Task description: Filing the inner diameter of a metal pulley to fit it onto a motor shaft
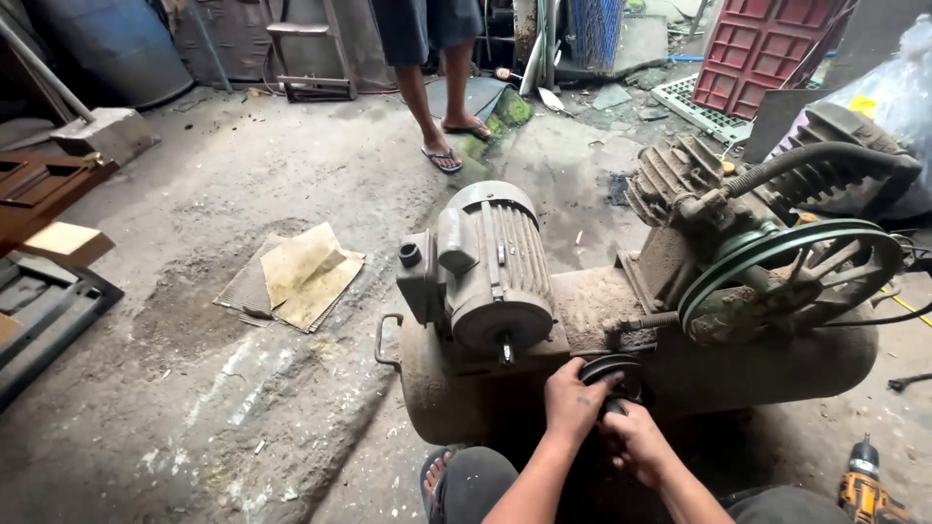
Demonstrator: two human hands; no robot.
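- At the far left of the frame lie dark wooden pieces [39, 189] and a metal frame [44, 311], well apart from our work; we leave them be
- Left of centre, flattened cardboard [296, 277] lies on the dirty concrete floor [194, 388], and at the top centre a person's legs in sandals [442, 107] stand near the far clutter
- In the centre, the grey electric motor [490, 267] sits on the rusty air tank [456, 388], its bare shaft stub [506, 349] pointing toward us
- Just right of that shaft, at lower centre, we hold the small black pulley [614, 376]: our left hand [573, 398] is clasped over its left rim, and our right hand [636, 442] grips it from below, fingers closed around the lower edge
- To do this well, we judge that the bore should be kept square to the shaft, with both hands steadying opposite edges so the pulley does not cock or slip; any keyway is too small to make out here
- Further right, the large green flywheel [791, 277] and finned compressor head [680, 175] sit on the same tank; the pulley groove should sit in line with that wheel
- At the lower right corner a yellow cordless drill [864, 490] lies on the floor, near but untouched
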